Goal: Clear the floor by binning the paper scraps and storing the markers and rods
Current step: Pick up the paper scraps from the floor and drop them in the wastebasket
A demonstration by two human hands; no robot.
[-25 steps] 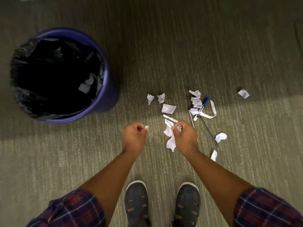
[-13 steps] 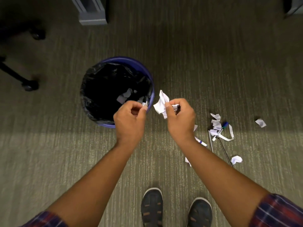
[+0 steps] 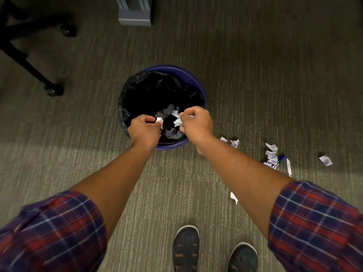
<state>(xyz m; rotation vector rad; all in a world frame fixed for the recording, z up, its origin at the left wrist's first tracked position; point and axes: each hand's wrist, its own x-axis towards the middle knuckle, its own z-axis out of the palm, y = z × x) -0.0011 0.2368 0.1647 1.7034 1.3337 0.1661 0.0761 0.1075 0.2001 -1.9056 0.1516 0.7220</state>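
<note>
A blue bin (image 3: 198, 83) lined with a black bag stands on the carpet, several paper scraps (image 3: 170, 110) lying inside it. Both hands hover over its near rim. My left hand (image 3: 144, 130) pinches a small white scrap (image 3: 159, 120). My right hand (image 3: 196, 123) is closed on crumpled white paper (image 3: 177, 119) that hangs over the bin's opening. More scraps (image 3: 272, 156) lie on the floor to the right, with a blue-capped marker (image 3: 280, 160) among them. My right forearm hides the floor where the rods lay.
An office chair's black base and casters (image 3: 53, 89) stand at the left. A grey furniture leg (image 3: 135, 14) is at the top. Single scraps lie at the far right (image 3: 326, 160) and near my feet (image 3: 234, 197). My shoes (image 3: 186, 248) are at the bottom.
Both hands rose from the floor with paper and moved left over the bin. The view shifted, so the bin now sits centre frame.
</note>
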